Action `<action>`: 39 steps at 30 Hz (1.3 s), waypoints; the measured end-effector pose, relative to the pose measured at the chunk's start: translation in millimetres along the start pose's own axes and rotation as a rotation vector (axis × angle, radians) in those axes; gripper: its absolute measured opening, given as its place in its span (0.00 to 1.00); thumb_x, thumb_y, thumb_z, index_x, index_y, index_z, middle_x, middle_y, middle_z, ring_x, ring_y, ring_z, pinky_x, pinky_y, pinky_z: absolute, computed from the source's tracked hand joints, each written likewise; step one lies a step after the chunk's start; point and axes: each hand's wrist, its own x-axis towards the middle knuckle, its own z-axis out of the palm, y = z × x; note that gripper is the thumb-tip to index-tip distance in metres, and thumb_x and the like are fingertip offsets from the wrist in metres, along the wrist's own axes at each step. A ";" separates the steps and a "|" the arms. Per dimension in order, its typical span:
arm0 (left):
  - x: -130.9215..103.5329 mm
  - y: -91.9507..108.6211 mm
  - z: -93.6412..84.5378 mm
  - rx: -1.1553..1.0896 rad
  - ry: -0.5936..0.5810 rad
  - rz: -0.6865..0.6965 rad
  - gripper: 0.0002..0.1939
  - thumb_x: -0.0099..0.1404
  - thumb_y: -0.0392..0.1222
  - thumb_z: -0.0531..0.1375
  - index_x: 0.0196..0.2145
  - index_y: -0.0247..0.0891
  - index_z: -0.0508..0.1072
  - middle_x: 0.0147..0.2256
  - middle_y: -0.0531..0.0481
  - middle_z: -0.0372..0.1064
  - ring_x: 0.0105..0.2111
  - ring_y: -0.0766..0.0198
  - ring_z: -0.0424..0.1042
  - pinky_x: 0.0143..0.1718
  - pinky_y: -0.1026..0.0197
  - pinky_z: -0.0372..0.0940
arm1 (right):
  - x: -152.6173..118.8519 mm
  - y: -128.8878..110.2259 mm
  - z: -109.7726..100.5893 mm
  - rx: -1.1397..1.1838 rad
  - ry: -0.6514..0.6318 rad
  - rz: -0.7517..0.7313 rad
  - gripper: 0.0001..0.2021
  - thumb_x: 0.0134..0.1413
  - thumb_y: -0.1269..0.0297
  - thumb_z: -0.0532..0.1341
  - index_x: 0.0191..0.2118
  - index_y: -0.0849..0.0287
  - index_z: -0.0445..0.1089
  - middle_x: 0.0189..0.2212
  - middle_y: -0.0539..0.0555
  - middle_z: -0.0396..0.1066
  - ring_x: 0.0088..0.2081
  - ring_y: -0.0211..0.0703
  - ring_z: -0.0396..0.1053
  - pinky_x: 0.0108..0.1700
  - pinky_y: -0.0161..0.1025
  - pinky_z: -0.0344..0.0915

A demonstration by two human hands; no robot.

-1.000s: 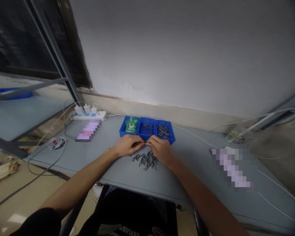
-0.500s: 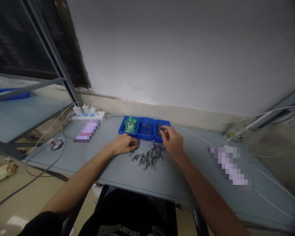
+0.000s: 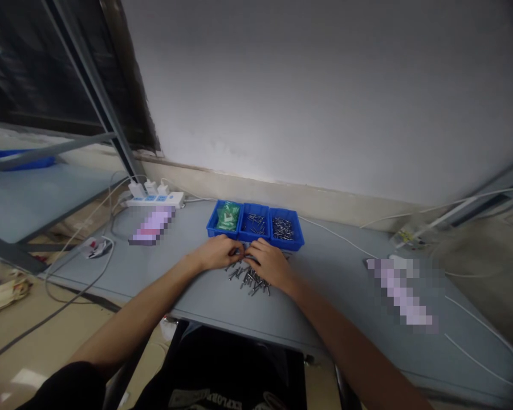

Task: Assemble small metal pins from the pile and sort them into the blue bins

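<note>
Both hands meet fingertip to fingertip in front of three blue bins. My left hand [image 3: 220, 251] is closed, fingers curled, and what it pinches is too small to make out. From the right, my right hand [image 3: 268, 261] is closed too, its fingertips at those of the left, holding something hidden. Loose metal screws [image 3: 253, 280] lie in a pile beneath and in front of them. Green and white packets fill the left bin [image 3: 216, 230]. A few metal pieces lie in the middle bin [image 3: 253, 235], and many dark screws are in the right bin [image 3: 297, 242].
A white power strip [image 3: 175, 200] with plugs sits at the back left of the grey table [image 3: 222, 307], near a blurred-out phone [image 3: 154, 225]. Another blurred-out object [image 3: 404, 293] lies at the right. Cables run along both sides.
My right hand has moved left and down, from the right bin to my left hand, uncovering that bin and covering part of the screw pile. My left hand has barely moved.
</note>
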 end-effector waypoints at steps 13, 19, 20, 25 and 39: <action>-2.2 -0.6 -3.3 0.003 0.046 0.068 0.13 0.71 0.47 0.55 0.40 0.42 0.79 0.25 0.51 0.72 0.25 0.64 0.66 0.31 0.63 0.54 | -4.9 8.3 -11.3 0.099 0.197 -0.012 0.05 0.67 0.68 0.58 0.39 0.56 0.70 0.37 0.53 0.72 0.43 0.45 0.68 0.47 0.42 0.66; -3.5 1.7 -5.7 0.009 0.087 0.130 0.17 0.74 0.47 0.51 0.39 0.39 0.77 0.25 0.51 0.70 0.25 0.64 0.66 0.30 0.62 0.54 | -5.3 9.8 -17.4 0.114 0.319 -0.024 0.06 0.68 0.66 0.56 0.39 0.56 0.70 0.36 0.54 0.73 0.42 0.44 0.70 0.46 0.42 0.67; -3.8 1.7 -6.1 0.003 0.096 0.139 0.17 0.74 0.46 0.50 0.40 0.39 0.77 0.25 0.50 0.71 0.25 0.64 0.67 0.31 0.62 0.54 | -5.3 9.3 -17.4 0.111 0.324 -0.025 0.06 0.68 0.66 0.56 0.39 0.56 0.70 0.36 0.54 0.73 0.41 0.44 0.70 0.46 0.42 0.67; -4.6 2.2 -7.8 -0.001 0.119 0.155 0.16 0.74 0.45 0.50 0.41 0.39 0.77 0.27 0.50 0.72 0.27 0.64 0.68 0.31 0.62 0.55 | -6.4 8.3 -14.5 0.117 0.308 -0.048 0.07 0.69 0.65 0.55 0.40 0.56 0.70 0.37 0.54 0.73 0.41 0.43 0.72 0.45 0.40 0.67; -3.4 2.3 -2.8 -0.023 0.120 0.164 0.15 0.71 0.43 0.51 0.36 0.38 0.76 0.24 0.51 0.70 0.24 0.65 0.65 0.31 0.63 0.56 | -7.1 2.3 -18.6 0.088 0.204 0.061 0.12 0.72 0.61 0.52 0.40 0.57 0.70 0.38 0.53 0.74 0.38 0.41 0.73 0.41 0.38 0.65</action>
